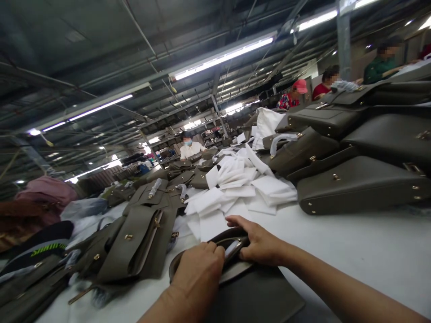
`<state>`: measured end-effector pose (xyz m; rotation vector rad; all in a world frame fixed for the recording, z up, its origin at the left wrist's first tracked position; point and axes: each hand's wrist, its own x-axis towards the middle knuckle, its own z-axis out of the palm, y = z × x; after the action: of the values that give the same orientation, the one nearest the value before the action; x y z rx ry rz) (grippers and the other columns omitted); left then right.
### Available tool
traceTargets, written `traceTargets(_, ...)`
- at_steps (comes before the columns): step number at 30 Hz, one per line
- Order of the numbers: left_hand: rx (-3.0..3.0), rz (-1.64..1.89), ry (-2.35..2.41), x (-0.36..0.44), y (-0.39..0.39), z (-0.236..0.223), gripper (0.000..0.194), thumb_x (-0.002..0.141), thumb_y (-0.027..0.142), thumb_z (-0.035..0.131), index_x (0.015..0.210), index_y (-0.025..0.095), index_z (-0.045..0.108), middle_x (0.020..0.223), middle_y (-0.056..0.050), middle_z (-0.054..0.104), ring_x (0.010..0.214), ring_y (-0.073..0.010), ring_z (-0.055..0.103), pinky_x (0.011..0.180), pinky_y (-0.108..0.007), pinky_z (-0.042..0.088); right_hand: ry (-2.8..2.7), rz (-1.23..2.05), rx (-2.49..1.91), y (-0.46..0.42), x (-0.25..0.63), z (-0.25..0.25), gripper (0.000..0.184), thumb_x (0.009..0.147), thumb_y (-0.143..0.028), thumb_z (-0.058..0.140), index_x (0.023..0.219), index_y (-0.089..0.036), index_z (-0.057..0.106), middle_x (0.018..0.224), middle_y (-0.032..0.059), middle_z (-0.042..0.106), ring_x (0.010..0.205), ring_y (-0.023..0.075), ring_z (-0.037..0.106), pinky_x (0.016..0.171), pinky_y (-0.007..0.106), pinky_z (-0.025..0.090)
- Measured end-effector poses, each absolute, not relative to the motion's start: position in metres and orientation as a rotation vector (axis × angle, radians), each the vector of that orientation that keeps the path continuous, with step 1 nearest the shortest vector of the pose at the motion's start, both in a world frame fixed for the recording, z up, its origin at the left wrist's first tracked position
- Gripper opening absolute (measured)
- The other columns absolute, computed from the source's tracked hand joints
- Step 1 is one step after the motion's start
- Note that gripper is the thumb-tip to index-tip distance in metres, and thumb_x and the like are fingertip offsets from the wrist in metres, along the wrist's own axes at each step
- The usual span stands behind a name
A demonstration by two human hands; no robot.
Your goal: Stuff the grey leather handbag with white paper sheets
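Note:
An olive-brown handbag [259,291] lies in front of me with its mouth parted, showing a gold zipper and a pale lining. My left hand [200,269] is closed over the near left rim of the bag, its fingertips curled in at the opening. At the right end of the mouth, my right hand [261,242] grips the rim, thumb low by the zipper and index finger stretched over the far side. Something white shows inside beneath the zipper; I cannot make out what it is. Just beyond the bag lie white foam-like sheets [235,190] in a loose heap.
More olive bags are piled at the right [363,184] and the left [134,242] of the white table [353,251]. A black cap [43,246] sits at far left. A masked person [191,148] is across the table; other people are at upper right.

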<state>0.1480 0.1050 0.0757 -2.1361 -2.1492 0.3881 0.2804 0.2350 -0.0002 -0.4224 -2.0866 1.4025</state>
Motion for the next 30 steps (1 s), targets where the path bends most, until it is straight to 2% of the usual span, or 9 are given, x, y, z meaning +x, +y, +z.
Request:
traceTargets(5, -2.305, 0.168, -2.195, 0.148, 0.106, 0.074, 0.028, 0.096, 0.023, 0.033, 0.096, 0.018, 0.062, 0.094, -0.01, 0.068, 0.086, -0.025, 0.065, 0.076, -0.033, 0.047, -2.071, 1.406, -0.39, 0.235, 0.281, -0.002, 0.087, 0.053, -0.01, 0.061, 0.138, -0.016, 0.042, 0.133, 0.0153, 0.054, 0.122, 0.0271, 0.053, 0.1, 0.037, 0.044)
traceTargets(12, -2.411, 0.067, -2.009, 0.143, 0.127, 0.069, 0.018, 0.087, 0.014, 0.046, 0.083, 0.017, 0.064, 0.084, -0.006, 0.069, 0.073, -0.0198, 0.062, 0.062, -0.025, 0.037, -2.107, 1.345, -0.398, 0.234, 0.281, -0.003, 0.085, 0.054, -0.009, 0.057, 0.138, -0.016, 0.041, 0.131, 0.0147, 0.054, 0.119, 0.0261, 0.055, 0.101, 0.039, 0.042)
traceTargets(15, -2.424, 0.027, -1.987, 0.14, 0.14, 0.065, 0.015, 0.084, 0.013, 0.052, 0.08, 0.018, 0.065, 0.08, -0.004, 0.069, 0.072, -0.0188, 0.062, 0.062, -0.025, 0.037, -2.086, 1.336, -0.436, 0.236, 0.278, -0.006, 0.083, 0.054, -0.008, 0.053, 0.136, -0.019, 0.043, 0.126, 0.0119, 0.058, 0.114, 0.0244, 0.057, 0.098, 0.037, 0.044)
traceTargets(17, -2.403, -0.039, -1.994, 0.135, 0.143, 0.063, 0.019, 0.088, 0.015, 0.049, 0.082, 0.018, 0.066, 0.082, -0.004, 0.07, 0.075, -0.0179, 0.062, 0.065, -0.024, 0.038, -2.057, 1.32, -0.483, 0.236, 0.277, -0.006, 0.076, 0.055, -0.009, 0.052, 0.13, -0.018, 0.049, 0.12, 0.0098, 0.062, 0.108, 0.0234, 0.06, 0.094, 0.035, 0.045)
traceTargets(20, -2.346, -0.126, -2.041, 0.125, 0.134, 0.064, 0.024, 0.095, 0.023, 0.043, 0.088, 0.019, 0.066, 0.087, -0.003, 0.07, 0.079, -0.0164, 0.063, 0.069, -0.023, 0.04, -2.087, 1.293, -0.547, 0.237, 0.276, -0.003, 0.052, 0.058, -0.013, 0.052, 0.109, -0.017, 0.062, 0.103, 0.0062, 0.068, 0.097, 0.0229, 0.062, 0.086, 0.031, 0.047)
traceTargets(22, -2.306, -0.122, -2.082, 0.115, 0.123, 0.068, 0.024, 0.095, 0.027, 0.044, 0.089, 0.02, 0.066, 0.085, -0.003, 0.071, 0.077, -0.0173, 0.064, 0.067, -0.023, 0.041, -2.124, 1.295, -0.589, 0.237, 0.275, 0.0, 0.04, 0.059, -0.016, 0.052, 0.097, -0.017, 0.066, 0.093, 0.0042, 0.069, 0.09, 0.0222, 0.062, 0.082, 0.03, 0.046)
traceTargets(26, -2.27, 0.005, -2.118, 0.098, 0.108, 0.083, 0.019, 0.087, 0.021, 0.05, 0.081, 0.019, 0.068, 0.077, -0.007, 0.071, 0.069, -0.0209, 0.064, 0.058, -0.026, 0.038, -2.123, 1.369, -0.646, 0.237, 0.271, 0.007, 0.036, 0.06, -0.02, 0.051, 0.092, -0.017, 0.066, 0.082, 0.0015, 0.066, 0.076, 0.0185, 0.058, 0.071, 0.027, 0.043)
traceTargets(28, -2.291, 0.087, -2.102, 0.093, 0.108, 0.091, 0.015, 0.078, 0.014, 0.055, 0.077, 0.019, 0.069, 0.071, -0.008, 0.07, 0.061, -0.0208, 0.062, 0.052, -0.025, 0.033, -2.123, 1.426, -0.66, 0.237, 0.271, 0.009, 0.033, 0.058, -0.023, 0.051, 0.087, -0.017, 0.066, 0.075, 0.0002, 0.063, 0.068, 0.0161, 0.054, 0.063, 0.025, 0.04)
traceTargets(30, -2.328, 0.136, -2.072, 0.094, 0.111, 0.096, 0.019, 0.07, 0.007, 0.057, 0.075, 0.02, 0.069, 0.066, -0.006, 0.069, 0.055, -0.0196, 0.059, 0.049, -0.025, 0.029, -2.126, 1.496, -0.67, 0.238, 0.275, 0.01, 0.029, 0.057, -0.024, 0.052, 0.082, -0.017, 0.065, 0.07, -0.0008, 0.059, 0.062, 0.0139, 0.049, 0.058, 0.024, 0.036)
